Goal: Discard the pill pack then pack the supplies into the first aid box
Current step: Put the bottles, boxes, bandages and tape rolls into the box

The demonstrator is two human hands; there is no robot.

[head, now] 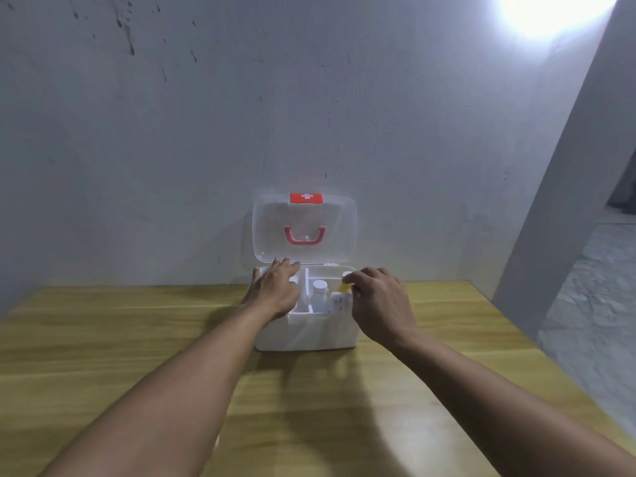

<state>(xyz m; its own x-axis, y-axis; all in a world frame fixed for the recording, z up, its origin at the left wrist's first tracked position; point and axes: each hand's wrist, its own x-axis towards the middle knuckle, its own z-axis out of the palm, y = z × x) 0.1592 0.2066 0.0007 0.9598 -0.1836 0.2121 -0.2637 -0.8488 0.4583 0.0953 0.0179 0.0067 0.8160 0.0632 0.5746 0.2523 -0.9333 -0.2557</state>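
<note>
A white first aid box [309, 333] stands on the wooden table against the wall. Its clear lid [304, 228], with a red handle and a red cross label, is raised. Inside the box a white bottle [319, 294] stands upright in the middle compartment. My left hand [275, 290] lies flat over the box's left compartment, fingers spread, holding nothing I can see. My right hand [378, 301] hovers over the right compartment with its fingertips pinched on a small yellow item [345, 287]. Beside it a white packet [339, 301] stands in the box. No pill pack is visible.
The wooden table [137, 339] runs wide to the left, right and front of the box. A grey wall [241, 115] rises directly behind it. The table's right edge borders a grey floor [592, 304].
</note>
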